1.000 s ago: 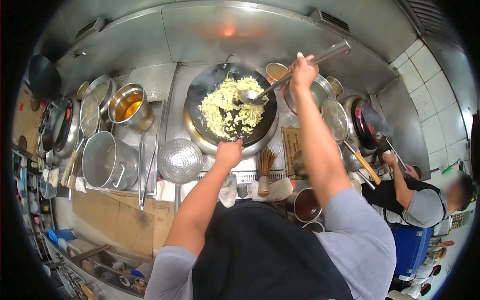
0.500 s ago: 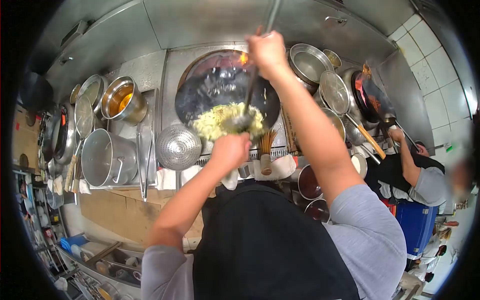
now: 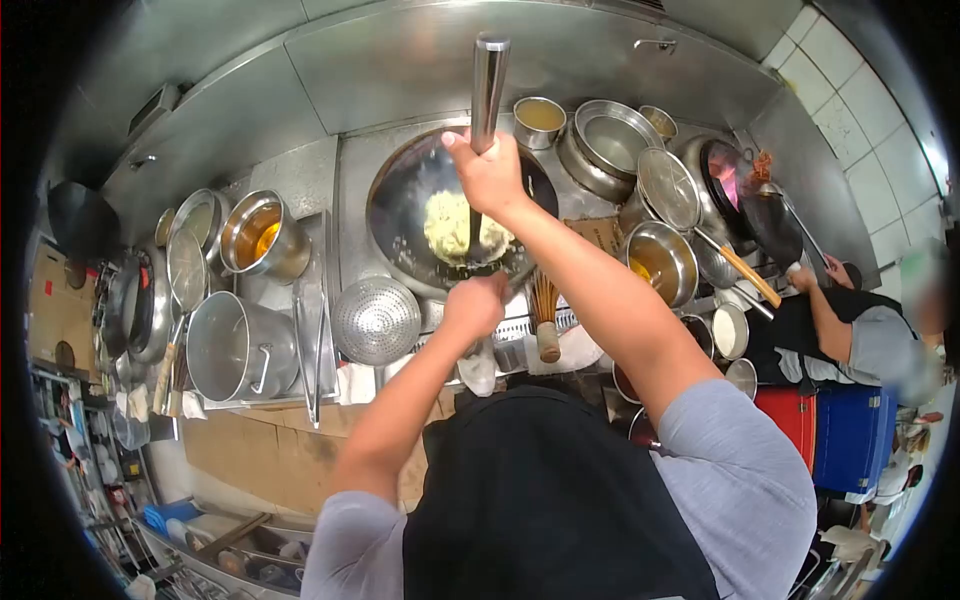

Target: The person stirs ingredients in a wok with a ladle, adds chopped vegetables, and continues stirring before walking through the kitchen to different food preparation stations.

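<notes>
My right hand (image 3: 490, 178) is closed round the upright metal handle of a ladle (image 3: 488, 95). The ladle's lower end reaches into a dark wok (image 3: 393, 215) and is partly hidden behind my hand. In the wok lies a mound of pale yellow, chopped-looking food (image 3: 448, 225), with small bits scattered on the black surface around it. At the wok's near edge, my left hand (image 3: 476, 303) is closed on the wok; its exact grip is hidden under the fingers. Just right of that hand is a bamboo brush (image 3: 546, 310), and to its left a perforated metal skimmer (image 3: 377, 320).
A pot of amber liquid (image 3: 265, 232) and a large empty-looking pot (image 3: 240, 350) stand left. On the right are metal bowls (image 3: 660, 262) and a wire strainer (image 3: 668, 190) with a wooden handle. Further right, a person (image 3: 850, 330) works at another wok (image 3: 775, 230).
The wok has gone from tilted to flatter on the burner, and the flame behind it no longer shows. The food is gathered mid-wok. My right hand has come down and left with the ladle.
</notes>
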Motion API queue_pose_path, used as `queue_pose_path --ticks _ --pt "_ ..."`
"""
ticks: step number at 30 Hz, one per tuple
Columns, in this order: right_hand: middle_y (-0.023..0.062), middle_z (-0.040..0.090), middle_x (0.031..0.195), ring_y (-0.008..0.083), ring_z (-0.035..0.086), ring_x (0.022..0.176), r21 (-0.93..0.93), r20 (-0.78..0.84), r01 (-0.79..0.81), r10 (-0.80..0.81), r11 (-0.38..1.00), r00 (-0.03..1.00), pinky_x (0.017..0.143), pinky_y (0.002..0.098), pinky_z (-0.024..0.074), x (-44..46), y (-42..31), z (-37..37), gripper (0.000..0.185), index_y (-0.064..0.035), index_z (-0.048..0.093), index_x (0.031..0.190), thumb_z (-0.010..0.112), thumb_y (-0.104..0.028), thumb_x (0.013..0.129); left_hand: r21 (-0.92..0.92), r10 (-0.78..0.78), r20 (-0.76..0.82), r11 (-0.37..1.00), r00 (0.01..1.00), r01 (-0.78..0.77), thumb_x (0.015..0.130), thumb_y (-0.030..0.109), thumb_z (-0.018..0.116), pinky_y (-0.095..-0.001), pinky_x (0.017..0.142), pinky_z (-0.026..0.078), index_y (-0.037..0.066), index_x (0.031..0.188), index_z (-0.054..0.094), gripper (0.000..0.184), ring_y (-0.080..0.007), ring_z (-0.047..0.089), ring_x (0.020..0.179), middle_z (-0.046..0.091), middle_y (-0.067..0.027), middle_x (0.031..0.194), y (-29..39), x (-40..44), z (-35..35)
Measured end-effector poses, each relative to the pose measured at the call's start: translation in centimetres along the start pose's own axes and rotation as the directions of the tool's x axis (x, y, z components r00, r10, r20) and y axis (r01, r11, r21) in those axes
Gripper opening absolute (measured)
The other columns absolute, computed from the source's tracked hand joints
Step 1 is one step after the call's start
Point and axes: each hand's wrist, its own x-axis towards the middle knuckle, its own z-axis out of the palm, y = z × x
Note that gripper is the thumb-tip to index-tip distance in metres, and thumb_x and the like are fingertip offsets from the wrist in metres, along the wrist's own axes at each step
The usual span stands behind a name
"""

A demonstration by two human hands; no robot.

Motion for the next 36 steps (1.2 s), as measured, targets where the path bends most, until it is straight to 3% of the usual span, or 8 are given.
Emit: queue_pose_path --ticks 3,8,13,16,22,27,32,36 --pt "-0.0012 0.051 0.058 0.0095 0.048 0.052 -0.146 -0.132 0.054 -0.073 0.988 0.989 0.049 0.0313 0.0365 5.3 6.7 -2.6 0.044 -0.0082 0.05 0.065 0.069 -0.02 0.103 0.02 0.022 -0.082 1.0 0.996 -0.02 0.098 0.021 0.062 -0.0541 0.068 0.056 0.007 0.097 0.064 0.014 -0.0411 0.072 0.072 0.071 -0.0214 0.076 -1.8 -1.9 5.4" --pt "-0.0016 0.052 0.059 0.0116 0.044 0.055 0.304 -0.17 -0.127 0.185 0.944 0.968 0.054 0.0343 0.0388 7.8 -6.4 -3.9 0.041 -0.0027 0.054 0.067 0.072 -0.019 0.099 -0.14 -0.01 0.167 0.99 0.986 0.033 0.097 0.024 0.067 -0.0595 0.071 0.056 0.005 0.091 0.064 0.02 -0.0507 0.069 0.077 0.069 -0.027 0.076 2.1 -8.9 -1.0" --pt "0.0 0.054 0.058 0.0109 0.049 0.052 -0.176 -0.098 0.14 -0.159 0.974 0.982 0.049 0.0328 0.0389 2.6 0.9 0.1 0.037 -0.0041 0.056 0.068 0.074 -0.014 0.098 -0.091 -0.028 -0.014 0.995 1.0 0.027 0.099 0.022 0.063 -0.0589 0.069 0.054 0.003 0.092 0.067 0.021 -0.047 0.07 0.076 0.068 -0.0266 0.075 0.2 0.3 -1.3" --pt "0.0002 0.054 0.059 0.0119 0.045 0.05 -0.257 -0.18 0.078 -0.127 0.963 0.975 0.048 0.033 0.0375 4.4 6.1 -0.9 0.039 -0.0025 0.054 0.067 0.073 -0.014 0.099 0.032 0.021 -0.168 0.999 0.985 -0.016 0.099 0.023 0.064 -0.0556 0.067 0.054 0.006 0.092 0.064 0.019 -0.0433 0.07 0.071 0.07 -0.0238 0.074 -2.4 -0.6 5.2" --pt "-0.0018 0.05 0.058 0.0089 0.043 0.048 0.315 -0.161 -0.065 0.121 0.947 0.979 0.045 0.0332 0.0311 8.8 -6.0 -2.9 0.038 -0.0093 0.051 0.067 0.071 -0.013 0.098 -0.172 -0.058 0.166 0.981 0.984 0.087 0.097 0.027 0.069 -0.0596 0.07 0.055 0.005 0.088 0.064 0.024 -0.0499 0.07 0.078 0.07 -0.0259 0.077 2.6 -8.4 -2.1" --pt "-0.0032 0.052 0.061 0.0071 0.045 0.057 -0.16 -0.193 0.03 -0.061 0.987 0.979 0.052 0.0351 0.0366 4.3 3.2 1.0 0.037 -0.005 0.053 0.066 0.072 -0.014 0.096 -0.128 -0.124 0.0 0.984 0.992 0.123 0.095 0.019 0.065 -0.0603 0.075 0.055 0.005 0.09 0.067 0.015 -0.0466 0.072 0.08 0.071 -0.0253 0.078 0.0 0.9 -1.2" --pt "-0.0027 0.044 0.058 0.0086 0.042 0.055 -0.117 -0.193 0.104 -0.125 0.988 0.973 0.051 0.0326 0.0358 7.2 5.7 -1.7 0.044 -0.0065 0.044 0.066 0.069 -0.013 0.101 0.053 0.032 -0.078 0.998 0.996 -0.028 0.097 0.021 0.065 -0.056 0.07 0.052 0.009 0.096 0.064 0.012 -0.0396 0.071 0.072 0.07 -0.0181 0.073 -2.8 -3.0 4.8" --pt "-0.0051 0.053 0.062 0.0083 0.047 0.059 0.139 -0.186 -0.13 0.154 0.982 0.97 0.056 0.0328 0.0398 8.6 1.8 -3.5 0.035 -0.0067 0.056 0.067 0.075 -0.014 0.096 -0.009 -0.046 0.062 0.999 0.997 0.047 0.1 0.023 0.064 -0.0567 0.075 0.052 0.007 0.093 0.063 0.017 -0.0438 0.071 0.077 0.071 -0.0215 0.077 -3.0 -3.5 2.7"
